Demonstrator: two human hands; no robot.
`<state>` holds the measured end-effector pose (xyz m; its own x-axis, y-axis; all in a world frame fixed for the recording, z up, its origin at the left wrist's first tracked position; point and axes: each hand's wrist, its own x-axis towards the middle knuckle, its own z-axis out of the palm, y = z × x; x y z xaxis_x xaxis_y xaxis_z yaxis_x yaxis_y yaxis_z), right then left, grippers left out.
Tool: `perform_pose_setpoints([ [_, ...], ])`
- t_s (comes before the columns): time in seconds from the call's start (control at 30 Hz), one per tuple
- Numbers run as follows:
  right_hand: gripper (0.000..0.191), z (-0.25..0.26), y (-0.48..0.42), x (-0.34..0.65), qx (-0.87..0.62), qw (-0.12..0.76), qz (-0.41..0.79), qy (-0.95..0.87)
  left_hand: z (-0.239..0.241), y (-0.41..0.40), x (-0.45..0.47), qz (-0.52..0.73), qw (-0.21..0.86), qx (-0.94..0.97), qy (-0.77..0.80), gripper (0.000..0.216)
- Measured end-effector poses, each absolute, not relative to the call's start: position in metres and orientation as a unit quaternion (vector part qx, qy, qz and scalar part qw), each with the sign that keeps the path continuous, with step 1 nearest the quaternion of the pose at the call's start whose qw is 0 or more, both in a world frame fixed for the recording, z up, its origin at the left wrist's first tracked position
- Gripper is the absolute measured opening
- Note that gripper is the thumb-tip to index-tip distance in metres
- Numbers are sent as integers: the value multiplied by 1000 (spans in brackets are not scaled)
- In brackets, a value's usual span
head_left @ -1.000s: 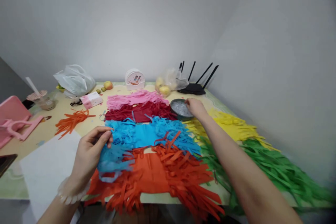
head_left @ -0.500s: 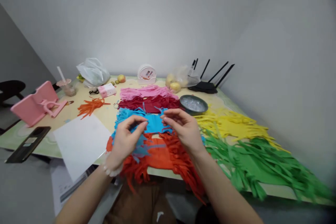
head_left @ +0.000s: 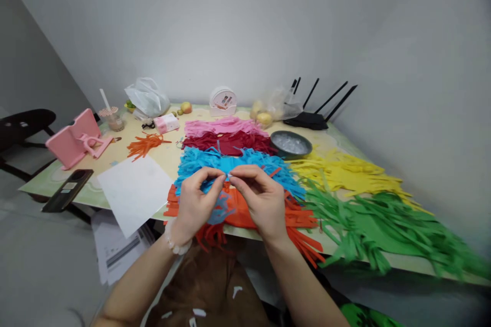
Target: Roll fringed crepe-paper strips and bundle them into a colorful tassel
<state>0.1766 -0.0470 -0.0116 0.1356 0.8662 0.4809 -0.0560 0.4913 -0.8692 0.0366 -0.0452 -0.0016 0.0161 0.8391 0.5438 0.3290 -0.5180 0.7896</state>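
Note:
My left hand [head_left: 197, 199] and my right hand [head_left: 261, 196] meet above the table, each with thumb and forefinger pinched. A tiny white bit [head_left: 229, 176] shows between the fingertips; its kind is too small to tell. Some blurred blue strips [head_left: 221, 210] hang just below my left hand, and I cannot tell whether they are held. Under both hands lie a blue fringed sheet [head_left: 199, 161] and an orange-red fringed sheet [head_left: 240, 209], whose strips droop over the front edge. Behind them are dark red [head_left: 230, 144] and pink [head_left: 226, 125] fringed sheets.
Yellow [head_left: 345, 171] and green [head_left: 391, 230] fringed sheets spread to the right, beside a dark bowl [head_left: 291, 144]. Leftward are white paper [head_left: 134, 191], a phone [head_left: 69, 190], a pink stand [head_left: 74, 140] and orange strips [head_left: 146, 145]. A black router [head_left: 307, 120] stands behind. White scraps lie on my lap.
My hands have come together from being apart, and their fingertips now meet. The view has shifted, so the table's things sit further right, and more of my lap shows.

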Motion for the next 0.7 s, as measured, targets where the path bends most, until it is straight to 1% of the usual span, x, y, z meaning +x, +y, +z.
perform_pose_setpoints([
  [0.07,9,-11,-48,176,-362,660,339,-565,-1,-48,37,555,239,668,435,14],
  [0.27,10,-14,-51,175,-357,665,375,-538,-1,-52,37,547,261,670,429,13],
  [0.33,8,-17,-51,174,-359,670,377,-529,-3,-51,36,536,240,688,425,12],
  [0.43,5,-20,-49,174,-353,670,388,-526,-8,-50,33,525,173,722,417,12],
  [0.5,1,-22,-48,175,-348,665,382,-539,-10,-50,30,522,161,731,410,13],
  [0.6,6,-21,-46,177,-343,663,362,-559,-12,-50,26,500,202,740,402,16],
  [0.7,7,-21,-46,178,-331,654,378,-566,-13,-50,24,494,228,732,411,20],
])
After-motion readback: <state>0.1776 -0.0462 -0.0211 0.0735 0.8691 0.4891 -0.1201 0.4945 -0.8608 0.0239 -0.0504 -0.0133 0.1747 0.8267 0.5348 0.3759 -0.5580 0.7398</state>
